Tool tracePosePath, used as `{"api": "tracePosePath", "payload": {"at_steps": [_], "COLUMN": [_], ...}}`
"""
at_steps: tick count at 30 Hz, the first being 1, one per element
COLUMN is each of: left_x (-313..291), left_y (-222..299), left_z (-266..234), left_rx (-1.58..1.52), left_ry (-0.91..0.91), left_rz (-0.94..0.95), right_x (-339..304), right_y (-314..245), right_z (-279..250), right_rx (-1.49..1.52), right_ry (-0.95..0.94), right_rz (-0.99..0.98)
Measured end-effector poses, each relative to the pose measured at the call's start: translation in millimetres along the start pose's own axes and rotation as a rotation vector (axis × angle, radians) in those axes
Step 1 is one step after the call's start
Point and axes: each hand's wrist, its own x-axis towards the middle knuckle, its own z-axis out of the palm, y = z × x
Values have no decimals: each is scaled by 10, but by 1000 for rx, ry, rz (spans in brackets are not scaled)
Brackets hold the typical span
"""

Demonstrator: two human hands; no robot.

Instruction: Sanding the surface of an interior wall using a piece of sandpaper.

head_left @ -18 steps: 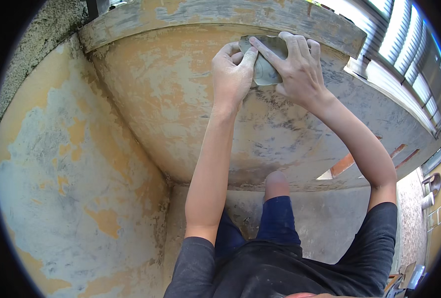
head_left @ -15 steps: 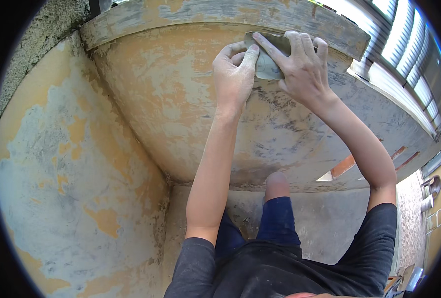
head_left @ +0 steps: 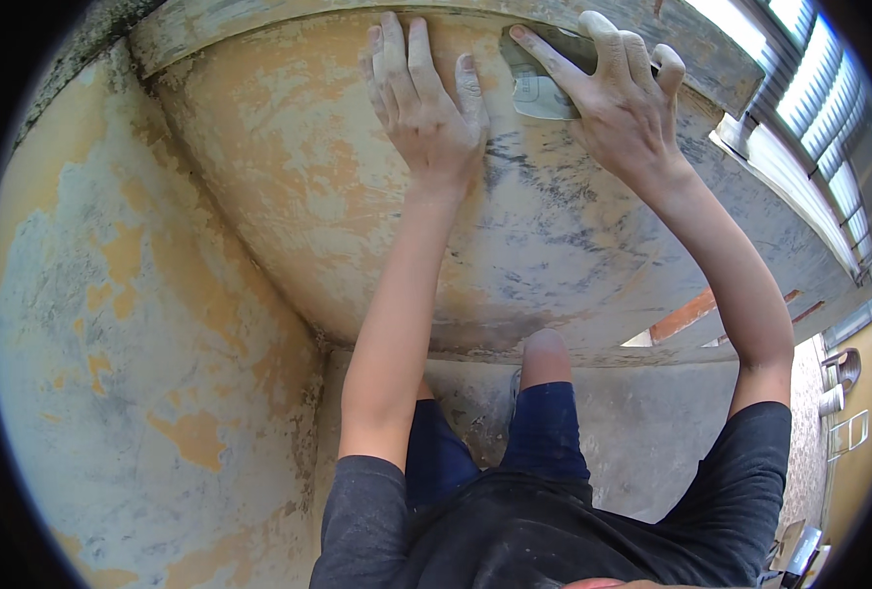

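Note:
My right hand (head_left: 627, 113) presses a folded piece of sandpaper (head_left: 542, 90) against the upper part of the wall (head_left: 289, 187), just under its ledge. Its index finger stretches along the top of the sheet while the other fingers bend over the sheet's right side. The sandpaper shows a pale printed back and a darker greenish-grey strip. To the left of it, my left hand (head_left: 426, 118) lies on the wall with fingers stretched out and nothing in it. Pale dust coats both hands. The wall is patchy orange and grey-white, with dark smudges below the sandpaper.
A projecting ledge (head_left: 249, 34) runs along the wall's top. At left a second patchy wall (head_left: 151, 344) meets it in a corner. Slots with an orange-brown inside (head_left: 681, 316) open low at right. Far right are a white bucket (head_left: 831, 401) and a chair (head_left: 848, 366).
My left hand has let go of the sandpaper, shifted left and spread flat on the wall. My right hand and the sandpaper have moved slightly right and up in view.

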Motion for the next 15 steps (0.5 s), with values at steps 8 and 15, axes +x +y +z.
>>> {"api": "tracePosePath", "payload": {"at_steps": [8, 15], "left_x": [-65, -59], "left_y": [20, -131], "left_z": [100, 22], "left_rx": [117, 122], "left_ry": [-55, -74], "left_rz": [39, 76], "right_x": [-138, -43], "right_y": [155, 274], "right_z": [85, -108], "right_rx": [-26, 26], "right_ry": [77, 107], "right_rz": [-88, -181]}}
